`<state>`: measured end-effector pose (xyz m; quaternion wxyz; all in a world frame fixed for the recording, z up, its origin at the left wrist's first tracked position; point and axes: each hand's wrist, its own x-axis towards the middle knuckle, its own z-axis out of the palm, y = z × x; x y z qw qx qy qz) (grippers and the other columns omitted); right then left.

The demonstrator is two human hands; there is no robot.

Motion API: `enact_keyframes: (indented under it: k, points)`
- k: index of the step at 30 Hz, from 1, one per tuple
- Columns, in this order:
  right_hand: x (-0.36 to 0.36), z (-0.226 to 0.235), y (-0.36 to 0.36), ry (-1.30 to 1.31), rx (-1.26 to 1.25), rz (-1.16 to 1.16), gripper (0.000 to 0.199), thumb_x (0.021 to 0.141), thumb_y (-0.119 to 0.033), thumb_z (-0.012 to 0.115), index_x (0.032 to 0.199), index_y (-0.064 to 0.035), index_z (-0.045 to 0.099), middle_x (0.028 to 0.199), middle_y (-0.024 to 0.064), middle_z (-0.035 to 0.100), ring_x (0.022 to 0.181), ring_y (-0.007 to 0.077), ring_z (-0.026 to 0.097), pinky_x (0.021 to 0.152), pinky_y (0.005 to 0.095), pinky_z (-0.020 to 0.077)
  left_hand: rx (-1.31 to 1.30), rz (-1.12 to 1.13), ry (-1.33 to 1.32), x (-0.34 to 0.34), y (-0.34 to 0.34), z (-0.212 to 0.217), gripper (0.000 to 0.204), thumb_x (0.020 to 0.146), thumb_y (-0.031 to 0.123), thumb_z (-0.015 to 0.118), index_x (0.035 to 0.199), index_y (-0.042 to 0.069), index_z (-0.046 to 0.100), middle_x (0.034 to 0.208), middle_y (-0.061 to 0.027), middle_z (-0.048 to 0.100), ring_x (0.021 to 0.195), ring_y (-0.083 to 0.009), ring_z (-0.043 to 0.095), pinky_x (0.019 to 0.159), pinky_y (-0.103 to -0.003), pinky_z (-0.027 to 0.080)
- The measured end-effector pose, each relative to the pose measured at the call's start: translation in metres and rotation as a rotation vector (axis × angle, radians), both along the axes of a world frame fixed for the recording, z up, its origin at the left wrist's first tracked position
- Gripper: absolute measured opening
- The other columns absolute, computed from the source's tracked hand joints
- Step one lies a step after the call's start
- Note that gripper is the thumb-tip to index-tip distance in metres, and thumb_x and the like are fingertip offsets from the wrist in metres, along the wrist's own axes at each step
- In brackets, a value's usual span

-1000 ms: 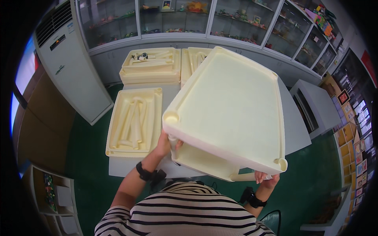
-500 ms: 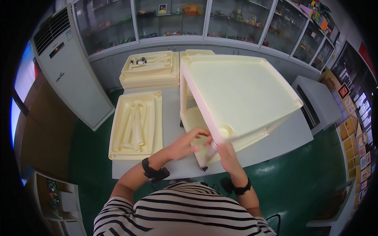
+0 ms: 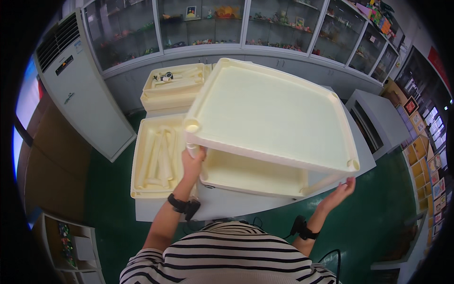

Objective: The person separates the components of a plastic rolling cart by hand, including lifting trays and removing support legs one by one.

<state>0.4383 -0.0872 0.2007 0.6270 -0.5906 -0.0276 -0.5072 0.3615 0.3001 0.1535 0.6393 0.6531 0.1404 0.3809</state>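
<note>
A cream plastic two-tier cart (image 3: 274,111) stands on the table, its bare upper tray tilted in view. Posts at the corners join it to the lower tray (image 3: 255,173). My left hand (image 3: 190,166) is wrapped round the front-left post (image 3: 193,149), just under the upper tray's corner. At the front-right corner, my right hand (image 3: 336,194) is open, its fingers stretched up beside the right post (image 3: 326,183); whether the fingertips touch the cart I cannot tell.
Left of the cart lies a cream tray (image 3: 138,163) holding several loose tubes (image 3: 164,158). Behind it are stacked trays (image 3: 165,102) with more tubes. The grey table (image 3: 227,204) has a curved front edge. A grey box-like unit (image 3: 378,118) stands right; a tall air conditioner (image 3: 87,90) stands left.
The cart has turned clockwise as seen from above, its near corner swinging left. My left hand has moved left onto the post, and my right hand has moved right and opened.
</note>
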Motion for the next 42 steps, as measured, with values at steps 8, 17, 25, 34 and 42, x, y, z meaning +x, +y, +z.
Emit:
enact_keyframes:
  k: [8,17,25,34,42]
  points:
    - [0.034,-0.076,-0.083,0.314,0.064,1.022,0.075,0.081,-0.051,0.055,0.127,0.0034,0.034,0.119,0.0139,0.048,0.107,0.0263,0.048,0.090,0.0407,0.0391,0.078,-0.027,-0.079,-0.009,0.027,0.006,0.030,0.084,0.021,0.055,0.062,0.001,0.048,0.051,-0.0051,0.048,0.047,-0.0130,0.047,0.047,-0.026,0.037]
    - [0.030,-0.031,-0.062,0.178,0.249,0.899,0.071,0.077,-0.055,0.056,0.120,0.0006,0.041,0.097,0.0108,0.057,0.074,0.0199,0.056,0.063,0.0312,0.0458,-0.003,-0.022,-0.073,-0.011,0.019,0.010,0.018,0.076,0.009,0.052,0.060,0.002,0.049,0.053,-0.0026,0.050,0.048,-0.0106,0.048,0.047,-0.024,0.036]
    - [0.042,-0.049,-0.065,0.095,0.167,1.023,0.071,0.077,-0.060,0.050,0.118,-0.0020,0.042,0.078,0.0073,0.057,0.055,0.0124,0.050,0.049,0.0239,0.0388,0.010,-0.036,-0.106,-0.013,0.021,0.007,0.020,0.078,0.009,0.054,0.059,0.003,0.050,0.053,-0.0023,0.051,0.048,-0.0098,0.047,0.047,-0.024,0.036]
    - [0.036,-0.019,-0.044,0.245,0.236,0.828,0.083,0.077,-0.073,0.025,0.113,-0.0002,0.043,0.054,-0.0003,0.038,0.043,0.0104,0.036,0.044,0.0247,0.0326,-0.002,-0.096,-0.137,-0.016,0.021,0.004,0.011,0.076,0.009,0.055,0.069,0.003,0.051,0.058,-0.0014,0.051,0.051,-0.0092,0.048,0.048,-0.023,0.037]
    - [0.008,0.012,-0.055,0.284,0.179,1.109,0.067,0.084,-0.064,0.027,0.083,-0.0012,0.050,0.051,0.0043,0.043,0.036,0.0156,0.040,0.033,0.0256,0.0327,-0.017,-0.029,-0.077,-0.015,0.015,0.003,0.018,0.075,0.013,0.056,0.062,0.002,0.051,0.054,-0.0033,0.050,0.049,-0.0114,0.049,0.046,-0.024,0.037]
